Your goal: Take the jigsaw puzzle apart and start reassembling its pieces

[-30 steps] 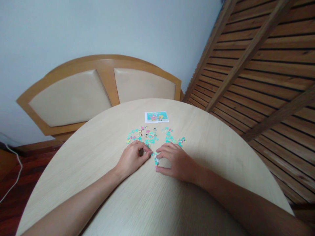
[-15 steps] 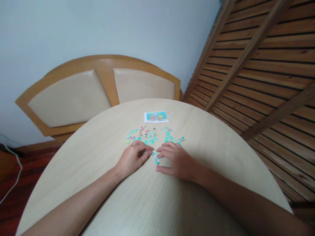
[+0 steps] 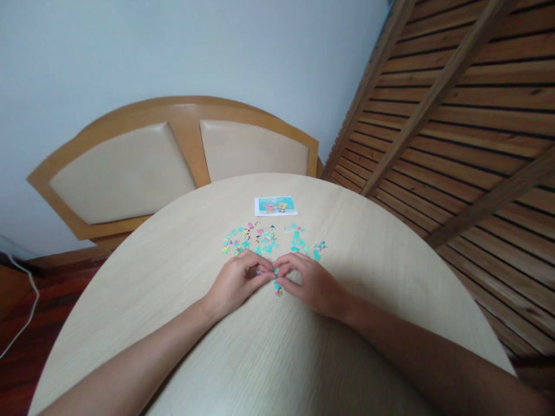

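Observation:
My left hand (image 3: 237, 281) is closed in a pinch, its thumb and fingertips on small jigsaw puzzle pieces at the middle of the table. Facing it, my right hand (image 3: 310, 284) pinches the same spot from the other side, and the fingertips of both hands nearly meet. A short strip of joined puzzle pieces (image 3: 278, 287), teal with pink and yellow at its near end, runs down from between the fingers. Its upper part is hidden by the fingertips. Beyond my left hand lie loose puzzle pieces (image 3: 265, 241), and another loose group (image 3: 298, 236) lies beyond my right.
A picture card (image 3: 276, 205) with a pink and a yellow cartoon figure lies past the pieces. The round wooden table (image 3: 208, 358) fills the foreground. A padded chair back (image 3: 125, 173) stands behind it, and a slatted wooden screen (image 3: 459, 144) is at the right.
My right hand's thumb has moved up from the strip's near end, uncovering it. The fingertips of both hands have come closer together at the strip's upper end.

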The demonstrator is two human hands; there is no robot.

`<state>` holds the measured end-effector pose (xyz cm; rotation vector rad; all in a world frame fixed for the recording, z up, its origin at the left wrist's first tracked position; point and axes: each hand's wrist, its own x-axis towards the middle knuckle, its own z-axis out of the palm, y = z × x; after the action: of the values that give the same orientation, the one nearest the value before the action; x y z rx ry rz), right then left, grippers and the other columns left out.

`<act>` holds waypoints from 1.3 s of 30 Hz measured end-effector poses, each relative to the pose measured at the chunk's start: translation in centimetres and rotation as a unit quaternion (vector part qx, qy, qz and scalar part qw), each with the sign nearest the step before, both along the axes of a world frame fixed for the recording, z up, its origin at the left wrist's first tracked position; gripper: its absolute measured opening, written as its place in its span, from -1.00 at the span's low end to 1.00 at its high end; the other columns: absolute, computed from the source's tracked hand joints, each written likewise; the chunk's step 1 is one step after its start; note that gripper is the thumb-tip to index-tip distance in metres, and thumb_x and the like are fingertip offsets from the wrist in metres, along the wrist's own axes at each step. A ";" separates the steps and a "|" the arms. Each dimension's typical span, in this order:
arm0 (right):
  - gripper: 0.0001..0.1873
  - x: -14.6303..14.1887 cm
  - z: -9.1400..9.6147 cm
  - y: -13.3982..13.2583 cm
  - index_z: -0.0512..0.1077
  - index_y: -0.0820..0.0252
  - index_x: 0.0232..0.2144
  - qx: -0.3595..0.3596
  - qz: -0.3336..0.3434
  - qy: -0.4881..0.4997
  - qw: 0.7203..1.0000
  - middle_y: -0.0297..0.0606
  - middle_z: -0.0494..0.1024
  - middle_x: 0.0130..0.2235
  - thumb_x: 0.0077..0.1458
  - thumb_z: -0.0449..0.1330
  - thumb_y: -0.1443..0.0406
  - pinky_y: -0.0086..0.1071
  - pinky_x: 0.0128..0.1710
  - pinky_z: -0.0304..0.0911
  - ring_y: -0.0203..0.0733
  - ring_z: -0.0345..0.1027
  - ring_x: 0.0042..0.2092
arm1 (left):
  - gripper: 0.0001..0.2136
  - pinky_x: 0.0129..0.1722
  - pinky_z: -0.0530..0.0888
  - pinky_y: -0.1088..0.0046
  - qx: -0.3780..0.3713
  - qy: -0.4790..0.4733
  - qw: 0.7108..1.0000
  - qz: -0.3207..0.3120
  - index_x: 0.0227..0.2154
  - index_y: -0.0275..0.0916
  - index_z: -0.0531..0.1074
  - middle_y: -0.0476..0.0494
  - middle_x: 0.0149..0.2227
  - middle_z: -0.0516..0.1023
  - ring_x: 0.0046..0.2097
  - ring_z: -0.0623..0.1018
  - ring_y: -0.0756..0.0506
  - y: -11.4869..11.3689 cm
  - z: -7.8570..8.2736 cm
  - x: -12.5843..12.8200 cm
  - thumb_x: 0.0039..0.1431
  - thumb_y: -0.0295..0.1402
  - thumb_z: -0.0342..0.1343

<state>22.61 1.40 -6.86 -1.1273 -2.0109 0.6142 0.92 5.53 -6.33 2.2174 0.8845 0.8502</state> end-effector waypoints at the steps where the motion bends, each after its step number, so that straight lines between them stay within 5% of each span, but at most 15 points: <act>1: -0.69 0.0 0.1 0.0 0.46 0.12 -0.06 0.001 0.008 -0.004 1.000 -0.35 0.61 -0.29 0.14 0.23 0.43 -0.32 -0.02 0.27 -0.20 0.46 -0.14 | -0.87 -0.24 0.43 0.42 0.008 0.000 1.000 0.005 -0.30 -0.21 0.55 -0.07 -0.32 0.58 -0.25 0.53 -0.07 0.0 0.0 0.0 0.26 -0.26 0.24; 4: -0.71 0.4 0.3 0.2 0.52 0.10 -0.10 0.000 0.013 -0.007 1.000 -0.33 0.63 -0.24 0.16 0.16 0.44 -0.33 -0.04 0.28 -0.22 0.48 -0.16 | -0.86 -0.22 0.45 0.40 0.041 0.020 0.999 -0.002 -0.31 -0.21 0.53 -0.08 -0.32 0.59 -0.25 0.54 -0.07 0.1 0.4 -0.1 0.29 -0.25 0.20; 9: -0.89 1.2 0.0 0.6 0.52 0.17 -0.27 -0.108 -0.067 0.040 0.991 -0.32 0.63 -0.34 0.14 0.19 0.33 -0.40 -0.24 0.33 -0.25 0.51 -0.30 | -0.84 0.11 0.42 0.26 0.129 0.087 0.976 -0.150 -0.12 -0.18 0.51 -0.10 -0.07 0.61 0.05 0.52 -0.12 0.4 0.8 -0.3 0.32 -0.26 0.16; 15: -0.90 1.6 0.3 0.8 0.51 0.20 -0.38 -0.168 -0.081 0.036 0.982 -0.28 0.62 -0.38 0.11 0.23 0.28 -0.40 -0.29 0.33 -0.23 0.50 -0.32 | -0.81 0.15 0.43 0.21 0.207 0.147 0.946 -0.203 -0.11 -0.15 0.55 -0.08 0.03 0.58 0.09 0.51 -0.15 0.8 0.8 -1.0 0.34 -0.23 0.12; 21: -0.89 2.0 1.7 0.3 0.59 0.17 -0.34 -0.153 -0.063 -0.069 0.984 -0.31 0.64 -0.35 0.06 0.25 0.35 -0.40 -0.29 0.31 -0.24 0.49 -0.32 | -0.77 0.17 0.42 0.16 0.227 0.161 0.934 -0.223 -0.04 -0.16 0.54 -0.14 0.06 0.55 0.09 0.50 -0.16 0.9 1.1 -1.2 0.36 -0.27 0.07; 34: -0.86 1.7 1.8 -0.1 0.61 0.20 -0.37 -0.204 -0.078 -0.013 0.976 -0.30 0.66 -0.38 0.11 0.25 0.29 -0.43 -0.32 0.34 -0.25 0.51 -0.35 | -0.75 0.17 0.42 0.14 0.230 0.169 0.931 -0.228 -0.01 -0.15 0.53 -0.17 0.07 0.53 0.10 0.50 -0.18 1.0 1.0 -1.2 0.35 -0.28 0.05; 39: -0.89 1.3 1.9 -0.3 0.58 0.19 -0.47 -0.167 -0.086 -0.056 0.981 -0.32 0.61 -0.48 0.07 0.26 0.33 -0.43 -0.42 0.26 -0.27 0.44 -0.44 | -0.75 0.16 0.43 0.14 0.226 0.166 0.932 -0.231 0.00 -0.15 0.52 -0.19 0.06 0.53 0.09 0.50 -0.19 0.9 1.1 -1.1 0.35 -0.29 0.05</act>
<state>23.93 1.09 -4.92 -1.5481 -1.9215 0.8337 -0.21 6.46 -5.21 2.8692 0.2786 0.4865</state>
